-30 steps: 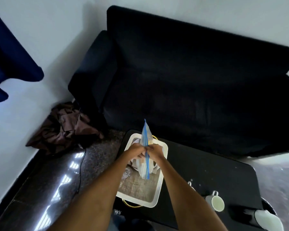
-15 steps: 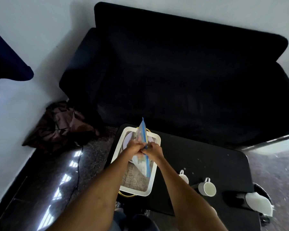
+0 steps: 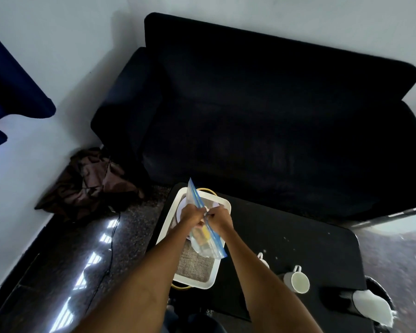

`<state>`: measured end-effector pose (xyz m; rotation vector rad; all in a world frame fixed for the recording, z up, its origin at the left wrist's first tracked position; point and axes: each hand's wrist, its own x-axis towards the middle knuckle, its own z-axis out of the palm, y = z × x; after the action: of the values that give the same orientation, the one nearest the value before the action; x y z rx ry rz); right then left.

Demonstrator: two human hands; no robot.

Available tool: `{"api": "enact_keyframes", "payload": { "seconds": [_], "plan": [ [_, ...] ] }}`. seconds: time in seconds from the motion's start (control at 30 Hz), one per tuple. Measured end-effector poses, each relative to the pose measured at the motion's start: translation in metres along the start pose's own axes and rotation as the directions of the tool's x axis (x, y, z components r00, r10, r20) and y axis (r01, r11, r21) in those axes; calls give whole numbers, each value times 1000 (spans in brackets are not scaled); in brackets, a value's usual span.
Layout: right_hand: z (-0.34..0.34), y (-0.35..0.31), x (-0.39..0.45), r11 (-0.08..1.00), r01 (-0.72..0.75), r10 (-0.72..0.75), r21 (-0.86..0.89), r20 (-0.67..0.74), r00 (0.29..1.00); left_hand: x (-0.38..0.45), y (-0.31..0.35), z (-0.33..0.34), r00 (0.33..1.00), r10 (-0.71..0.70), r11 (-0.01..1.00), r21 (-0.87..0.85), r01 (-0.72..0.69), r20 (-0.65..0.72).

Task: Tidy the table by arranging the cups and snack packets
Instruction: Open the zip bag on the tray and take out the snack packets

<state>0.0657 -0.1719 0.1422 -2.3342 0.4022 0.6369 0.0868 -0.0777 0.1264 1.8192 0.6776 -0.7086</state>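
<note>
Head view, both hands [image 3: 205, 216] pinching crinkly clear zip bag [image 3: 208, 246] (blue-edged), over white tray [image 3: 209, 281]

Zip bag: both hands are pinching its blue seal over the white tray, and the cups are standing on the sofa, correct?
Not quite. The head view shows the cups on the black table, not the sofa. Both the left hand and right hand do pinch the zip bag over the white tray.

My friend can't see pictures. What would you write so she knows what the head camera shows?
Two bare hands, left hand and right hand, hold a clear zip bag with a blue seal strip over a white tray on a black table. A white cup stands on the table to the right, and a black sofa sits behind it.
</note>
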Motion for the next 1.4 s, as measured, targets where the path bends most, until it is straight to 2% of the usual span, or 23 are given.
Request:
{"api": "enact_keyframes", "payload": {
  "seconds": [0.1, 0.17, 0.2, 0.27, 0.3, 0.4, 0.5, 0.6, 0.7, 0.87, 1.03, 1.13, 1.27, 1.4],
  "plan": [
    [-6, 1, 0, 996, 37, -21, -75, 201, 979, 4, 7, -12, 968, 113, 987, 138, -84, -224],
    [-10, 4, 1, 996, 8, 22, -90, 331, 943, 8, 9, -20, 954, 149, 976, 191, -101, -260],
    [-12, 3, 1, 992, 6, 37, -124, 344, 938, 11, 8, -22, 960, 150, 977, 187, -107, -237],
    [-12, 1, 1, 979, 50, 10, -196, 297, 955, 11, 4, -23, 982, 112, 990, 104, -97, -152],
    [-10, -1, 2, 972, 80, -29, -222, 225, 974, 10, 0, -23, 987, 105, 993, 58, -99, -119],
    [-4, -9, 3, 980, 99, -94, -175, 39, 995, 6, -5, -16, 992, 122, 992, 6, -123, 9],
    [1, -17, 3, 991, 76, -80, -109, -30, 996, -1, -6, -12, 989, 125, 992, -22, -124, 79],
    [-1, -22, 4, 990, 80, -84, -115, -28, 996, -3, -7, -13, 981, 192, 972, 147, -185, -33],
    [-1, -27, 5, 983, 98, -104, -153, -34, 994, -8, -7, -13, 958, 260, 946, 231, -228, -118],
    [1, -26, 0, 973, 134, -144, -189, -41, 989, -13, -9, -6, 933, 299, 939, 238, -250, -199],
    [5, -23, -3, 973, 133, -140, -189, -24, 990, -14, -7, -11, 918, 335, 923, 273, -273, -214],
    [8, -20, -5, 975, 146, -151, -167, -15, 988, -16, -8, -16, 928, 332, 910, 318, -267, -171],
    [9, -15, -11, 993, 108, -110, -44, -50, 993, -20, -11, -14, 937, 318, 896, 368, -248, -143],
    [6, -17, -16, 983, 137, -144, -120, -47, 989, -27, -12, -11, 942, 294, 904, 367, -220, -161]
  ]
}}
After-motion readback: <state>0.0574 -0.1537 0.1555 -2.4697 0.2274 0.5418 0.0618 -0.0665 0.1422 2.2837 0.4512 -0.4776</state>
